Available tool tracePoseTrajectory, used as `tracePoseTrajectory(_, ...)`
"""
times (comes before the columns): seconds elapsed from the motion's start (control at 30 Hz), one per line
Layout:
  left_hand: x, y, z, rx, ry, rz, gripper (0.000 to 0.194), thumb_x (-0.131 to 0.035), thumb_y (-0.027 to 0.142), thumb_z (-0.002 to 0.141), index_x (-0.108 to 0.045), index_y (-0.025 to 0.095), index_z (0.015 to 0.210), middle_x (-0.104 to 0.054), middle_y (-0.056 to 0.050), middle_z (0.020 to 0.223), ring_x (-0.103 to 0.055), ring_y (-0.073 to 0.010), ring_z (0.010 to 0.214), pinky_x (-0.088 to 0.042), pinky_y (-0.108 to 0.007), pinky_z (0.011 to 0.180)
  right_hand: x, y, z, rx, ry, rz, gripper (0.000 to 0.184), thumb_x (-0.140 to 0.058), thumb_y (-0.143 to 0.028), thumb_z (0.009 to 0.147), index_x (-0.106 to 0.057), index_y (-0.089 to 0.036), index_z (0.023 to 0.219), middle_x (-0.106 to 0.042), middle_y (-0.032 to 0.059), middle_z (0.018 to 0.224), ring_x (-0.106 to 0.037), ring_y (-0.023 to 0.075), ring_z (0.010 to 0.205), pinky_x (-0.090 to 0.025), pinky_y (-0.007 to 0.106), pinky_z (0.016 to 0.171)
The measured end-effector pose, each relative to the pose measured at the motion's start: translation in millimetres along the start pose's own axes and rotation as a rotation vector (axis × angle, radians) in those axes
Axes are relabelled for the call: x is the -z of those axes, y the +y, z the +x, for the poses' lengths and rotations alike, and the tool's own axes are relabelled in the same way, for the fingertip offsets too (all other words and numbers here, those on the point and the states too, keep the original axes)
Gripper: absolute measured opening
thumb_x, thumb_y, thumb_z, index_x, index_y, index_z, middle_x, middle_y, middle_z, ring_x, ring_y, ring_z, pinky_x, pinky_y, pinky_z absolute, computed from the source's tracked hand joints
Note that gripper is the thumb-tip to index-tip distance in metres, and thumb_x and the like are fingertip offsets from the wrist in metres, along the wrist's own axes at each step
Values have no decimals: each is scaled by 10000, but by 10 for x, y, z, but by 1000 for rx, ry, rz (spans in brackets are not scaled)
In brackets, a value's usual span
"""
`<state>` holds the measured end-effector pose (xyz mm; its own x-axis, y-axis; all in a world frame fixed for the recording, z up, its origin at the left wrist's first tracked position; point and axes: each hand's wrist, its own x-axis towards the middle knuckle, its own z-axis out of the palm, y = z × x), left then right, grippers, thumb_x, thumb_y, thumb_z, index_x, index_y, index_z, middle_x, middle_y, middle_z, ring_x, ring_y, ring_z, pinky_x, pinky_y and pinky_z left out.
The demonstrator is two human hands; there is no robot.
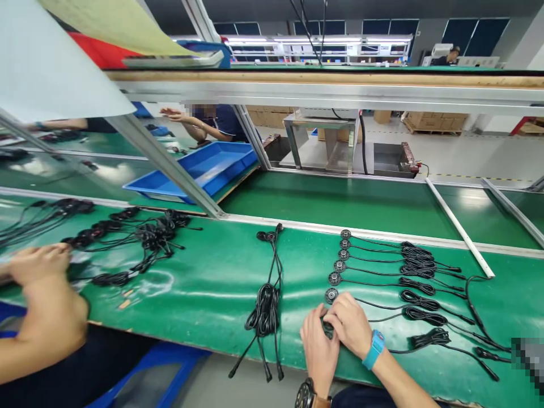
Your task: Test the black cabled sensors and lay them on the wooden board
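Note:
My left hand (319,347), with a watch at its wrist, is closed near the table's front edge. Beside and partly over it, my right hand (352,324), with a blue wristband, is closed too. Both grip a small black round cable end (328,325), mostly covered by the fingers. Just beyond the hands, a column of round black discs (334,278) lies on the green table, their cables running right to coiled bundles (419,286). One nearer coiled cable (429,338) has a lead passing under my right wrist. Left of my hands lies a bundle of several black cables (266,309).
At far left, a co-worker's arm (46,294) rests near more coiled cables (157,232). A blue tray (212,164) sits behind a metal upright (165,164). A shelf (323,85) spans above. A white rod (461,229) and a thicker cable (476,311) lie at right.

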<state>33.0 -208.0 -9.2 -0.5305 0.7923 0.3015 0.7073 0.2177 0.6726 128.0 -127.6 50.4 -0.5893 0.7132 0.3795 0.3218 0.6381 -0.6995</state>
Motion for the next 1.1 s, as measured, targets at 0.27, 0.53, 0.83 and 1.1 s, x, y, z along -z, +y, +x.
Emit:
tracePoseTrajectory(0.27, 32, 34, 30, -25, 12, 1, 415, -582, 388, 909, -532, 199, 1275, -668, -115, 1104, -619, -302, 1103, -479, -461, 923, -38, 239, 350, -255, 235, 4, 317, -543, -370, 992, -587, -223, 714, -613, 27, 755, -550, 201, 788, -427, 345, 748)
tracePoseTrajectory(0.53, 17, 22, 31, -39, 11, 25, 417, -561, 409, 921, -520, 195, 1276, -652, -122, 1158, -606, -296, 1107, -468, -457, 934, -62, 229, 356, -11, 51, -279, 222, -540, -245, 998, -602, -203, 789, -611, 36, 822, -522, 197, 847, -416, 320, 756)
tracePoseTrajectory(0.83, 5, -10, 113, -72, -24, 91, 447, -522, 457, 866, -550, 168, 1205, -675, -144, 1101, -629, -343, 1050, -482, -477, 883, -23, 246, 329, 259, -119, -565, 265, -548, -383, 994, -609, -212, 801, -618, 0, 832, -549, 186, 838, -396, 303, 664)
tracePoseTrajectory(1.1, 9, 13, 111, -91, -55, 132, 490, -545, 417, 841, -479, 198, 1274, -677, -164, 1056, -631, -381, 1027, -491, -530, 846, -65, 186, 203, -9, -15, -515, 166, -669, -356, 904, -637, -214, 824, -663, -14, 858, -580, 165, 775, -394, 265, 603)
